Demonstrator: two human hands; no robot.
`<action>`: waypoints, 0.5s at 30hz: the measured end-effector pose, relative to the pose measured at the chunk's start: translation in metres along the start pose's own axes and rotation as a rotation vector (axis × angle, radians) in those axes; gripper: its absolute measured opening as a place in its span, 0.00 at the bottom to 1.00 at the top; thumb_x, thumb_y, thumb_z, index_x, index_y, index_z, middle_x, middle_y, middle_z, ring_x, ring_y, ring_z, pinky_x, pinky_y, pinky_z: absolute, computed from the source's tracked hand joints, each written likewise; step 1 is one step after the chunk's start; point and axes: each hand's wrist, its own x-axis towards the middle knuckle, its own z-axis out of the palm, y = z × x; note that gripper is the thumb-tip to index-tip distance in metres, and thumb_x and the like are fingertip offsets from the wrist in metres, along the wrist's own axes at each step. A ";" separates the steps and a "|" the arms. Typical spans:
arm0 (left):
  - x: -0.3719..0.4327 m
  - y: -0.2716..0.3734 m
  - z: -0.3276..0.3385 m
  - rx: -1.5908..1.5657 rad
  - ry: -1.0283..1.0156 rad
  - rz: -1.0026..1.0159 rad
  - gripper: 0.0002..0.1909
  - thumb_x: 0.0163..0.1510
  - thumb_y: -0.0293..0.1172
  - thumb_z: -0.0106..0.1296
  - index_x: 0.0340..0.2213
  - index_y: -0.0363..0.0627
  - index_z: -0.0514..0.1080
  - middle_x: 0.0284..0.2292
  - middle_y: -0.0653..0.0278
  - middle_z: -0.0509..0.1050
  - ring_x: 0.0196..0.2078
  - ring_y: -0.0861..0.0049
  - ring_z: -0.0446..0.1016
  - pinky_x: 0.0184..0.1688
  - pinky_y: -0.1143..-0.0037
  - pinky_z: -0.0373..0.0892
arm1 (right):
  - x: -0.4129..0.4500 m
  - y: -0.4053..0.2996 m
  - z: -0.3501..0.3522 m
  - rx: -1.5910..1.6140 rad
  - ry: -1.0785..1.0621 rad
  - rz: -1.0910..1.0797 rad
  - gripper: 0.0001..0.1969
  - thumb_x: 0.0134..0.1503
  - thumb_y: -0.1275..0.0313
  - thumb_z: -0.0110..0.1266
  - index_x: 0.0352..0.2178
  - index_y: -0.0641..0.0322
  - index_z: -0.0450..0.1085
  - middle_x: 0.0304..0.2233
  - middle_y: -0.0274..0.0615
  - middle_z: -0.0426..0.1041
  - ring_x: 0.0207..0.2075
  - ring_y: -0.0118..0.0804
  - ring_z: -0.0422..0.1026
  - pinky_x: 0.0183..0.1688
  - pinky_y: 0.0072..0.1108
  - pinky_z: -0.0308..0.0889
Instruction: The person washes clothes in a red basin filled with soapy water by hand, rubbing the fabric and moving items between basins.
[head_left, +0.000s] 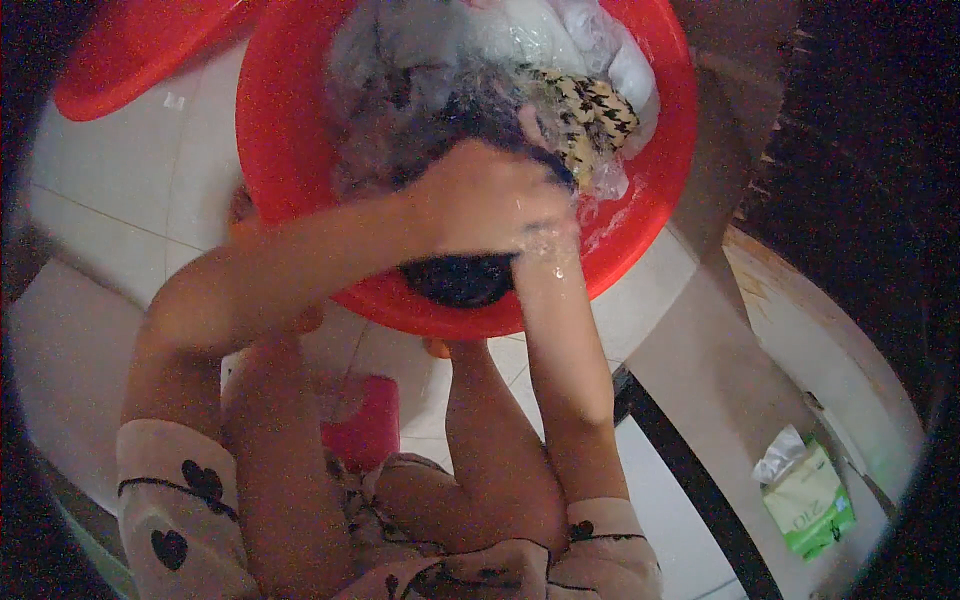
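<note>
A large round red plastic basin (285, 150) stands before me, heaped with wet fabric and soap suds. Both hands are over its near half, close together. My left hand (480, 199) reaches in from the picture's left, blurred, and presses on dark cloth (461, 281). My right hand (551, 217), whose forearm rises from below, meets it at the same dark cloth; its fingers are mostly hidden. Behind them lie a tan cloth with a black pattern (600, 112) and pale, foamy, sheer-looking fabric (517, 34). Wet suds cling to the wrist.
Another red plastic basin (127, 67) is at the upper left on the tiled floor (142, 187). A pink stool or container (371, 420) is between my legs. A green tissue pack (810, 502) lies at the lower right, beyond a black-edged white panel (675, 502).
</note>
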 end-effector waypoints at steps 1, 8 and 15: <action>0.000 -0.024 -0.003 -0.020 -0.004 0.019 0.13 0.49 0.46 0.46 0.27 0.52 0.72 0.26 0.59 0.73 0.28 0.59 0.73 0.29 0.64 0.69 | -0.013 0.007 0.024 -0.031 0.076 -0.007 0.20 0.58 0.55 0.39 0.45 0.56 0.63 0.41 0.38 0.70 0.40 0.36 0.70 0.41 0.28 0.67; 0.004 0.007 0.016 0.032 0.006 -0.017 0.08 0.45 0.40 0.50 0.27 0.53 0.72 0.24 0.62 0.73 0.26 0.65 0.74 0.27 0.67 0.70 | -0.044 -0.008 0.030 -0.130 0.094 -0.193 0.18 0.61 0.60 0.38 0.47 0.58 0.63 0.41 0.36 0.71 0.44 0.30 0.68 0.44 0.24 0.65; -0.010 -0.067 -0.017 0.357 0.028 -0.189 0.18 0.48 0.52 0.49 0.32 0.51 0.68 0.30 0.59 0.70 0.28 0.61 0.72 0.29 0.65 0.70 | -0.073 -0.028 0.044 -0.822 0.376 -0.600 0.20 0.59 0.59 0.44 0.45 0.65 0.63 0.39 0.37 0.70 0.39 0.31 0.69 0.39 0.22 0.66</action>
